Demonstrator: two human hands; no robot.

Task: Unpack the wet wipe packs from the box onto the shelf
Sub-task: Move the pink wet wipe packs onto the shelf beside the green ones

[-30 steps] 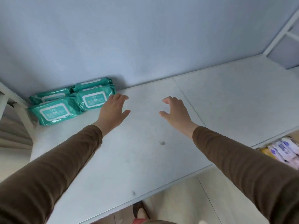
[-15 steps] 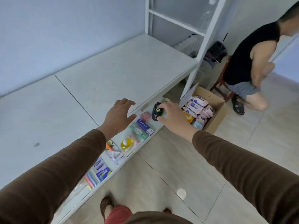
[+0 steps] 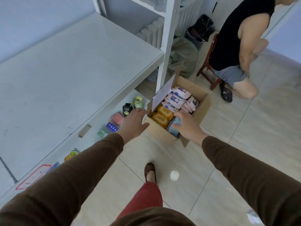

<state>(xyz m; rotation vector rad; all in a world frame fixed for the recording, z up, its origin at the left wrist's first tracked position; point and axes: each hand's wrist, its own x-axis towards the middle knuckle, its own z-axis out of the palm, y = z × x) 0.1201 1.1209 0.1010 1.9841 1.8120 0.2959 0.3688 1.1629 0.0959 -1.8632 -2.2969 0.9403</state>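
Observation:
An open cardboard box (image 3: 202, 110) stands on the tiled floor beside the shelf's white post. Inside lie pink wet wipe packs (image 3: 178, 97), orange packs (image 3: 162, 115) and a blue pack (image 3: 175, 126) at the near corner. My right hand (image 3: 187, 126) reaches into the box and its fingers lie over the blue pack; whether they grip it is hidden. My left hand (image 3: 134, 123) hovers open at the box's left edge, holding nothing. The white top shelf (image 3: 65, 66) spreads to the left.
A lower shelf (image 3: 104, 115) holds small items: a black and a green bottle, a pink packet, a blue card. A person in a black shirt (image 3: 236, 38) sits on a red wooden stool at the right. My foot (image 3: 149, 172) is on the floor tiles.
The view swung from the teal packs on the shelf's left end down to the box. Both hands left the shelf top and reached the box, the right one going inside.

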